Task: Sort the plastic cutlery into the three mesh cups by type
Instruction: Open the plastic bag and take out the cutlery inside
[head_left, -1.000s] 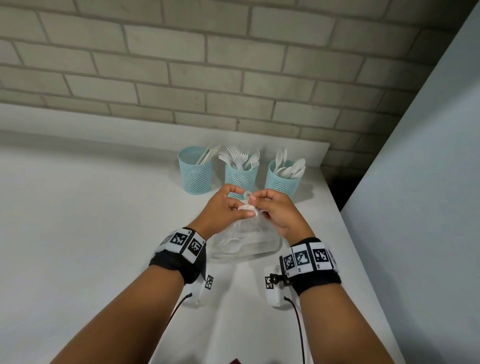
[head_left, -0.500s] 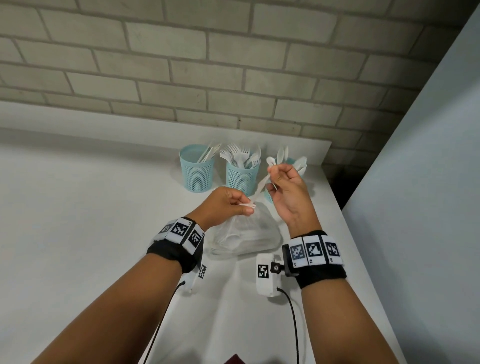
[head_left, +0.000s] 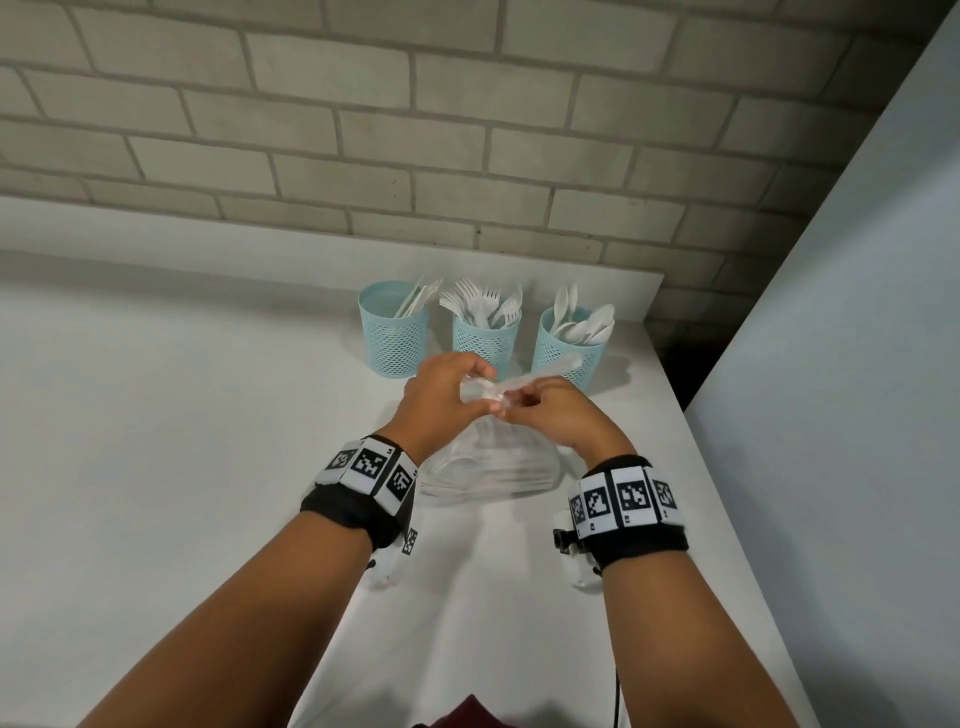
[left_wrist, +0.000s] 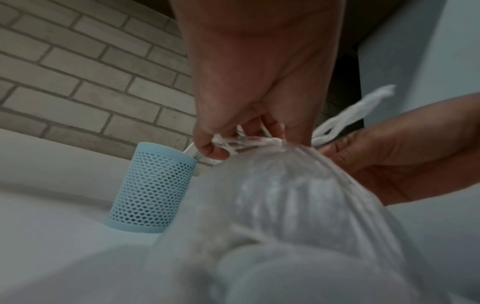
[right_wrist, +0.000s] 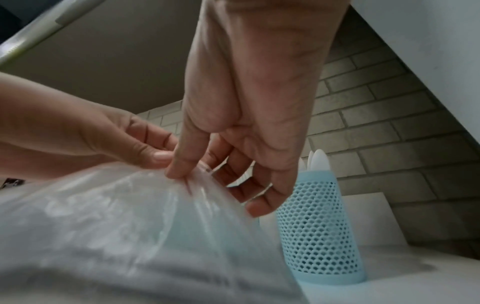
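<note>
Three blue mesh cups stand at the back: the left cup (head_left: 392, 332) holds knives, the middle cup (head_left: 485, 340) forks, the right cup (head_left: 566, 345) spoons. In front of them a clear plastic bag (head_left: 488, 473) of white cutlery lies on the table, its neck bound with a white tie (left_wrist: 262, 142). My left hand (head_left: 485, 400) pinches the tie at the knot, seen close in the left wrist view (left_wrist: 221, 148). My right hand (head_left: 511, 410) meets it there; its thumb and fingers pinch the bag's plastic (right_wrist: 187, 174). The tie's loose end (left_wrist: 358, 111) trails away to the right.
The white table (head_left: 156, 415) runs far to the left; its right edge (head_left: 727, 493) lies close beside my right wrist. A brick wall (head_left: 467, 130) rises behind the cups, and a pale panel (head_left: 831, 364) stands on the right.
Half a second ago my right hand was raised near the spoon cup, pulling the tie's end up. It has come back down to the bag's neck. My left hand stayed at the knot.
</note>
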